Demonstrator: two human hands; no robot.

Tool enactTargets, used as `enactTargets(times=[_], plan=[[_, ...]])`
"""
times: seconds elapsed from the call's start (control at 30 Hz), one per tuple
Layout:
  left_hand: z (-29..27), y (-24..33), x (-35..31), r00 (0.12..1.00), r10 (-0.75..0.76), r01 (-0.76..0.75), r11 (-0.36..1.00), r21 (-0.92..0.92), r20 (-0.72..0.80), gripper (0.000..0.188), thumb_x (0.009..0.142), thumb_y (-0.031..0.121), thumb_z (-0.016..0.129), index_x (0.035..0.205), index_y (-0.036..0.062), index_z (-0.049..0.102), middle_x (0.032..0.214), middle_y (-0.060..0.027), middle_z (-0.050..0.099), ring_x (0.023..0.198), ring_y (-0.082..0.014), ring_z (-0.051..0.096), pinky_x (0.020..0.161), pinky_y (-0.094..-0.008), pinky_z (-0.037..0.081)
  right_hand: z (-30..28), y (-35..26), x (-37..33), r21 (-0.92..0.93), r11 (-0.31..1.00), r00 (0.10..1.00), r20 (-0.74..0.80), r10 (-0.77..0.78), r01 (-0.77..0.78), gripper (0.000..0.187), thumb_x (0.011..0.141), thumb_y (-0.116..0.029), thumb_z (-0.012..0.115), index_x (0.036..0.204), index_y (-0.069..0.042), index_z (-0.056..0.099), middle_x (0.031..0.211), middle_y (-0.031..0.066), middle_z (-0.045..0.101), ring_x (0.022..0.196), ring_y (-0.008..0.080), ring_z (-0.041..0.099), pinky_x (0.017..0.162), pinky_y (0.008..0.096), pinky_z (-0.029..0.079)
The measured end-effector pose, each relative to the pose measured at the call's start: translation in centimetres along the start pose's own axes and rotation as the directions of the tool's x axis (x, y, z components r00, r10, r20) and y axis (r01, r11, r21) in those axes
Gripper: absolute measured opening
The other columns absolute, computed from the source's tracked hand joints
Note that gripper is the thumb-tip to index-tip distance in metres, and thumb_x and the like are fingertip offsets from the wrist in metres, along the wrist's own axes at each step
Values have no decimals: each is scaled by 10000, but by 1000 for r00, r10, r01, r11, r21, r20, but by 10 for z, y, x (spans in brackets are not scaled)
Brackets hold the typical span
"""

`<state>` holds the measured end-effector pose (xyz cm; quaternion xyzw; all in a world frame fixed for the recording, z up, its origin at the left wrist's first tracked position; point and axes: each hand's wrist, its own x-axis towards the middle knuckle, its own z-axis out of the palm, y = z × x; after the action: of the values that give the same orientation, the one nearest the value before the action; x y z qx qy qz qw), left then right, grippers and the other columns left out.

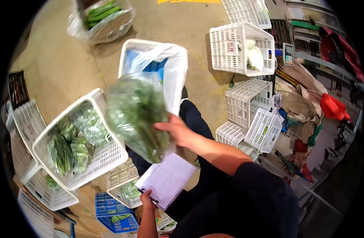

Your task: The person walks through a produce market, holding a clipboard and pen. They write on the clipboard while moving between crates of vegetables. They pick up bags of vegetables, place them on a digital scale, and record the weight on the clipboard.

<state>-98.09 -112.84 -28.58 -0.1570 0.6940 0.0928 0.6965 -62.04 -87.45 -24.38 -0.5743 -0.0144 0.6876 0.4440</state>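
Note:
My right hand [177,131] grips a clear plastic bag of leafy green vegetables [134,113], held up between two white crates. My left hand [147,198] is closed on the clip end of a clipboard [168,176] with a sheet of paper, low in front of my body. Left of the bag stands a white crate [116,158] with several bagged greens [72,144] in it. Beyond the bag, another white crate [182,61] holds blue and white plastic bags [156,59]; the greens hide part of it.
A plastic-lined box [124,23] of long green vegetables sits at the far left. On the right are stacked white crates [221,51], one holding pale vegetables, beside a small scale [288,54]. A blue crate [106,202] and more white crates stand at lower left.

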Motion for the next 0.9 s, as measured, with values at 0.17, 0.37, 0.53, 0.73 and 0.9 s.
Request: enactTargets(times=[0.17, 0.37, 0.53, 0.73, 0.9], plan=[[44, -5, 15, 998, -11, 12, 1000, 29, -58, 351, 823, 50, 573, 1148, -81, 582, 1064, -185, 675, 934, -348, 677, 874, -458, 562, -157, -128, -62, 103, 981, 913, -392, -111, 164, 507, 874, -128, 728, 1306, 25, 512, 1187, 121, 637, 1035, 217, 651, 904, 376, 544], [101, 13, 16, 983, -104, 121, 987, 107, -151, 374, 834, 99, 573, 1183, -35, 579, 1083, -171, 673, 980, -367, 659, 918, -484, 537, -339, -242, -69, -84, 882, 550, -752, -362, 465, 533, 879, -169, 726, 1321, 22, 496, 1218, 157, 628, 1085, 267, 634, 980, 387, 518], [129, 16, 23, 964, -136, 180, 967, 181, -231, 407, 850, 114, 562, 1232, -29, 565, 1123, -179, 667, 1009, -367, 656, 942, -493, 531, -470, -313, -34, -58, 845, 467, -812, -349, 532, 506, 888, -189, 721, 1304, 14, 519, 1205, 143, 632, 1054, 287, 649, 917, 411, 554], [138, 18, 29, 941, -146, 212, 958, 195, -304, 394, 850, 105, 569, 1219, -34, 571, 1110, -175, 674, 990, -368, 666, 919, -492, 547, -564, -374, 17, -120, 849, 297, -904, -308, 514, 494, 838, -145, 774, 1258, 2, 559, 1165, 115, 636, 982, 290, 652, 788, 450, 563], [139, 11, 28, 948, -155, 199, 970, 138, -279, 391, 838, 88, 577, 1200, -59, 577, 1085, -190, 681, 972, -364, 678, 909, -474, 558, -609, -386, 40, -362, 869, 210, -871, -444, 337, 551, 826, -20, 763, 1311, 13, 503, 1232, 133, 632, 1048, 261, 638, 903, 388, 507]])
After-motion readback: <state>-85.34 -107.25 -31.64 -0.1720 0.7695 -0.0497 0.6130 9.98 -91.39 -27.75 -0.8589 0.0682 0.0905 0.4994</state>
